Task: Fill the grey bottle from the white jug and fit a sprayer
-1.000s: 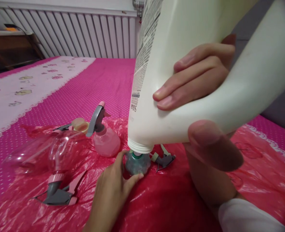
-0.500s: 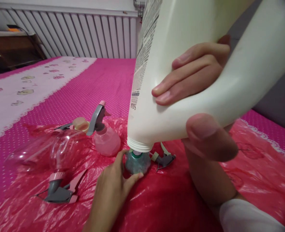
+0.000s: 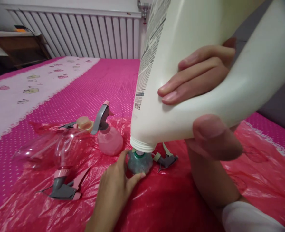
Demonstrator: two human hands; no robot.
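pink dotted bedspread (image 3: pixel 115 77) runs back to a white radiator (image 3: pixel 84 35) at the upper left of the frame, with a red plastic sheet (image 3: pixel 161 203) spread over its near part. at lower centre, the left hand (image 3: pixel 110 183) curls thumb and finger around a small green bottle (image 3: pixel 140 165) that stands on the sheet. the right hand (image 3: pixel 197 77) grasps an upended white jug (image 3: pixel 183 35) by its handle, fingers against its side and thumb wrapped below; the jug fills the upper right, its mouth directly over the bottle's neck. whether the two touch is unclear. decanting appears to be the step in hand, though any flow is too small to make out; the next move likely calls for a steady bottle and a jug tipped back before it overfills. a grey spray head (image 3: pixel 166 159) lies just right of the bottle. against the frame half a second earlier, everything sits slightly farther right, as if the head had turned; both grips look unchanged.
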